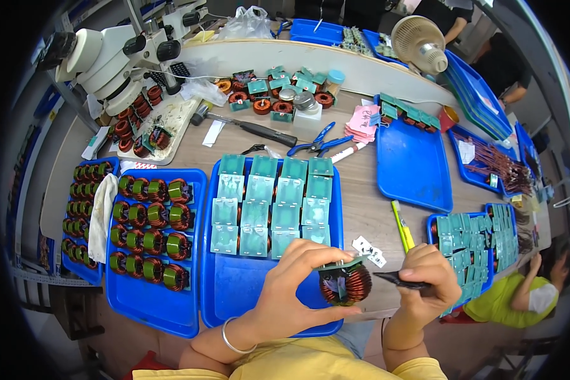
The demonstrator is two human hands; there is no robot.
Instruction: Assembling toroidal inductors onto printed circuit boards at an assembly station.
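Observation:
Between the thumb and fingers of my left hand [297, 278] is a copper-wound toroidal coil [346, 285], with a small green circuit board on its upper side. Dark material and a pale strip show in the coil's middle. My right hand [429, 278] is closed round black tweezers [402, 280], whose tip points left, close to the coil's right side but apart from it. Behind my left hand lies a blue tray [234, 288] with rows of green boards [254, 212], face up. A small white paper label [368, 251] lies just beyond the coil.
Left are blue trays [152, 307] of green-banded coils and a white cloth [103, 209]. A microscope [104, 69] stands back left. Beyond lie a hammer [253, 131], blue-handled pliers [316, 142] and loose coils. To the right are a yellow cutter [402, 225], a blue tray [415, 168] and board-filled trays [462, 247].

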